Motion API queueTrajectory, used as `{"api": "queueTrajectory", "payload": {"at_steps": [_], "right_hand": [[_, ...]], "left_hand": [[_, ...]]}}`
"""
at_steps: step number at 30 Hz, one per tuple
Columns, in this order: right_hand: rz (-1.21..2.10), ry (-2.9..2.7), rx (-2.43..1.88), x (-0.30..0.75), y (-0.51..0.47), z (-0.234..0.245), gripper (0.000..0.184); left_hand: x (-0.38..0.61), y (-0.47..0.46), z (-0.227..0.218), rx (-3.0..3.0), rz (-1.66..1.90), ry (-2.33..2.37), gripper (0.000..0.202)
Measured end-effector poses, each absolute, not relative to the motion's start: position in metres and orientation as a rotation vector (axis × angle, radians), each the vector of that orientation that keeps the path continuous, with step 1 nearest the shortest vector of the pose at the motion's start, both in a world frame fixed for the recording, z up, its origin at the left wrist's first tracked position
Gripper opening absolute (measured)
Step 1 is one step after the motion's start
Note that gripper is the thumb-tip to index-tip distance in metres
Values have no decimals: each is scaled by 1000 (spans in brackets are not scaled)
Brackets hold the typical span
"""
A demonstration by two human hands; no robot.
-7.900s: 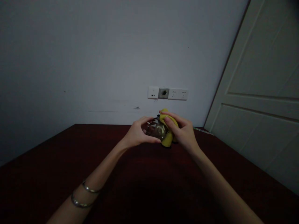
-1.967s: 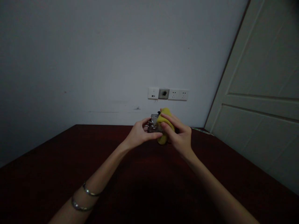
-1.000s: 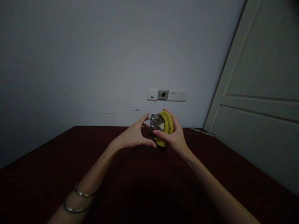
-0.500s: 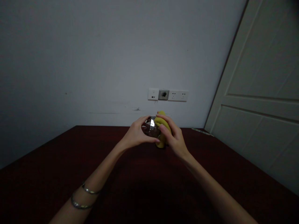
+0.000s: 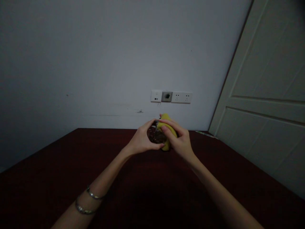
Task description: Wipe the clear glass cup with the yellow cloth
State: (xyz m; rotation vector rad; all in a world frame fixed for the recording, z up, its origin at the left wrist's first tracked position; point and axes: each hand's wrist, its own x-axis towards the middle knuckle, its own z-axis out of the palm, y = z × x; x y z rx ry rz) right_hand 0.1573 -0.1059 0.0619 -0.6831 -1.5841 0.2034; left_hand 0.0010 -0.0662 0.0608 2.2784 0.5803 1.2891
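Both hands meet above the far middle of a dark red table (image 5: 71, 165). My left hand (image 5: 141, 141) curls round a small clear glass object (image 5: 156, 136), thumb under it and fingers over its top. My right hand (image 5: 180, 143) presses a folded yellow cloth (image 5: 166, 128) against the right side of the glass, fingers wrapped over the cloth. Much of the glass is hidden by the fingers and the cloth. Two metal bangles (image 5: 87, 200) sit on my left forearm.
A pale wall stands just behind the table with a row of sockets and switches (image 5: 171, 96). A white panelled door (image 5: 267, 95) closes the right side. A thin flat item (image 5: 206, 134) lies at the table's far right edge. The room is dim.
One second ago my left hand was open beside the glass and the cloth faced me; since then my left hand has closed on the glass and the cloth has turned over its top.
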Motion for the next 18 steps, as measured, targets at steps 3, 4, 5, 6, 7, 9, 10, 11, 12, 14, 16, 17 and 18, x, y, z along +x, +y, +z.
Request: {"api": "queueTrajectory", "payload": {"at_steps": [3, 4, 5, 6, 7, 9, 10, 11, 12, 14, 16, 17, 18], "right_hand": [[40, -1674, -647, 154, -112, 60, 23], [41, -1672, -645, 153, -113, 61, 23], [71, -1653, -647, 153, -113, 61, 23], [123, -1619, -655, 154, -112, 62, 23], [188, -1575, -670, 155, -110, 64, 22], [319, -1487, -714, 156, -107, 66, 22], [367, -1454, -737, 157, -105, 67, 23], [392, -1436, -754, 157, -105, 68, 24], [388, -1438, -761, 157, -105, 68, 24], [302, -1501, -745, 155, -107, 67, 23], [166, -1601, -709, 153, -110, 65, 22], [113, -1642, -692, 153, -111, 64, 22], [86, -1665, -680, 153, -111, 63, 23]], "left_hand": [[0, -64, 58, 2263, 1295, 574, 80], [0, -64, 58, 2258, 1294, 565, 80], [0, -64, 58, 2257, 1293, 555, 81], [0, -64, 59, 2261, 1296, 547, 82], [0, -65, 60, 2270, 1301, 543, 83], [0, -67, 62, 2312, 1307, 543, 85], [0, -67, 63, 2332, 1307, 544, 86], [0, -68, 63, 2345, 1303, 545, 86], [0, -68, 63, 2351, 1293, 548, 86], [0, -67, 62, 2334, 1261, 563, 83], [0, -65, 59, 2286, 1235, 600, 81], [0, -65, 58, 2261, 1230, 617, 81], [1, -64, 57, 2240, 1232, 627, 81]]}}
